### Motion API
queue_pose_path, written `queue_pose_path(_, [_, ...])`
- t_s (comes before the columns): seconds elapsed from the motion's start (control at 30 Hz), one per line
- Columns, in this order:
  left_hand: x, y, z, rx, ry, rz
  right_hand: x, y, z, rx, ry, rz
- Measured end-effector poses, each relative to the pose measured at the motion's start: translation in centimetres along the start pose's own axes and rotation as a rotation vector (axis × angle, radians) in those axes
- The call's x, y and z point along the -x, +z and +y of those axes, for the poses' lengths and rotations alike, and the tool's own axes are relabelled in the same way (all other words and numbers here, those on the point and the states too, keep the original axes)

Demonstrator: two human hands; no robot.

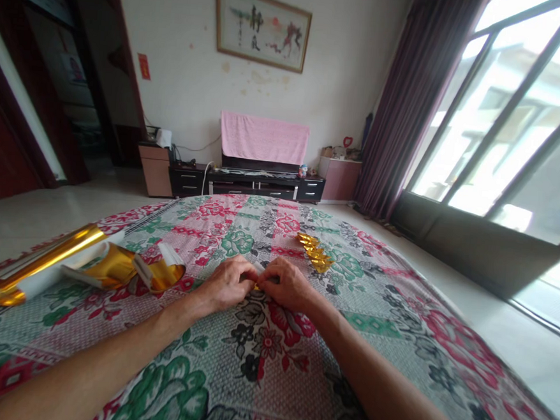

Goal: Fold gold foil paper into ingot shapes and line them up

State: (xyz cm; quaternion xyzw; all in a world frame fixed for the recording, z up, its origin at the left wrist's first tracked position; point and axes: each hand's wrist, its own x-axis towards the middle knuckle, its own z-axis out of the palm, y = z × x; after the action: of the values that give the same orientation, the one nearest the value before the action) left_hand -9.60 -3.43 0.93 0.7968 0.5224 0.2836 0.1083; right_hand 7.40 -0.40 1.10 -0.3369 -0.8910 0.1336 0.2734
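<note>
My left hand (231,282) and my right hand (285,283) meet over the middle of the flowered cloth, fingertips pinched together. Between them is a small piece of gold foil paper (256,286), white on one side and mostly covered by my fingers. Just beyond my right hand, several folded gold paper pieces (314,253) lie in a row. To the left of my left hand are curled sheets of gold foil paper (113,267) with white backs, and a longer gold roll (49,261) lies farther left.
The patterned cloth (167,381) covers the round-edged surface under my arms. Beyond it stands a low black cabinet (186,181) with a pink towel (264,137) draped above it. A framed picture (263,26) hangs on the wall. A dark curtain (402,103) and a bright window are on the right.
</note>
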Motion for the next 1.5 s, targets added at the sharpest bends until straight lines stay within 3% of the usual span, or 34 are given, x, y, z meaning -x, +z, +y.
queue_pose_path(0.43, [-0.1,-0.1,-0.4,0.021,-0.005,-0.017,0.4,1.0,-0.6,0.078,0.143,0.095])
queue_pose_path(0.73, [0.0,-0.4,0.0,0.013,0.002,-0.036,0.1,0.7,0.1,0.012,0.028,0.053])
queue_pose_path(1.13, [-0.2,-0.4,-0.7,0.019,-0.02,-0.056,0.1,0.2,0.1,-0.014,0.006,0.024])
queue_pose_path(1.37, [-0.2,-0.4,-1.1,0.164,-0.043,-0.057,0.3,0.1,-0.1,-0.03,0.013,0.032])
queue_pose_path(1.5, [0.0,-0.2,-0.9,0.253,-0.141,0.035,0.2,0.2,-0.2,-0.021,0.042,0.052])
